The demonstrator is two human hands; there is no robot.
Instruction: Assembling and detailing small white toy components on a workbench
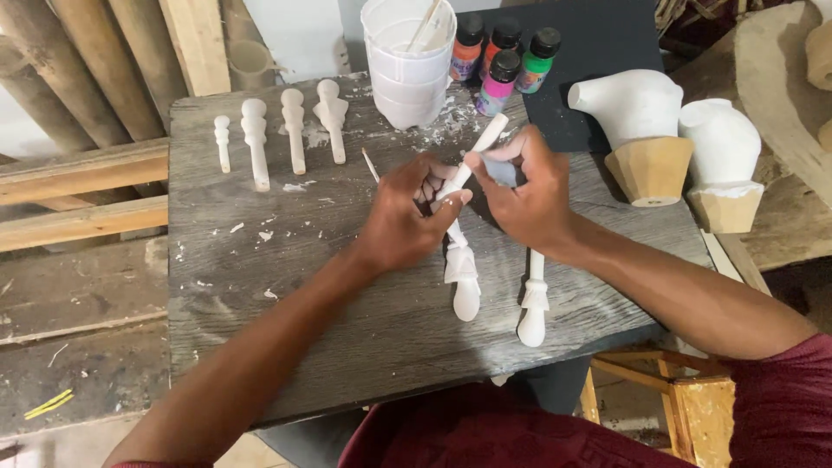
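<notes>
Grey, paint-flecked wooden board [260, 286] amid timber; left hand [403, 212] and right hand [529, 195] both gripping white spindle [472, 160].

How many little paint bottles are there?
4 small black-capped paint bottles, clustered behind the board by the white tub: orange, red, pink, green. More may be hidden.

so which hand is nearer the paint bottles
Right. The right hand sits just below the paint bottles, gripping the upper part of a white spindle. The left hand grips it lower and further left.
</notes>
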